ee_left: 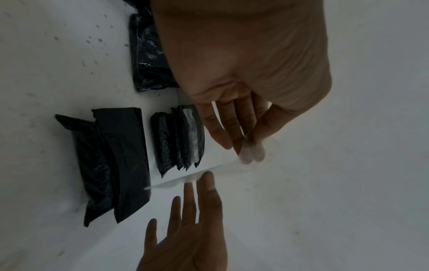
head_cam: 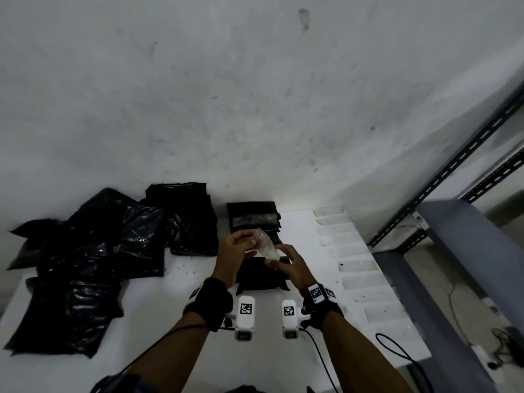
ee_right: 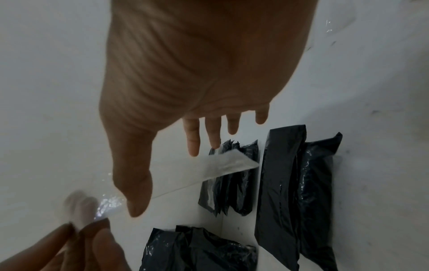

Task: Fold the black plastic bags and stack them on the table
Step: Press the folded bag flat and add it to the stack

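Head cam: we've got both hands up over the table (head_cam: 175,310), w/ a clear film strip (head_cam: 263,246) between them. Left hand (head_cam: 231,258) pinches one end of the strip, thumb vs fingertips (ee_left: 246,155). Right hand (head_cam: 289,263) is released: fingers (ee_right: 194,139) straight and spread, tips just beside the strip's other end; contact can't tell.

Black bags: loose heap (head_cam: 85,262) on table's left side, glossy, crumpled. Folded stack (head_cam: 192,219) at the back by the wall (head_cam: 255,95). Another folded stack (head_cam: 255,219) right of it, something clear on top. One folded bag (head_cam: 262,275) directly under our hands, flat on table.

Right edge of table: row of clear strips (head_cam: 357,265) laid out. Metal rack (head_cam: 465,177) beyond, right.
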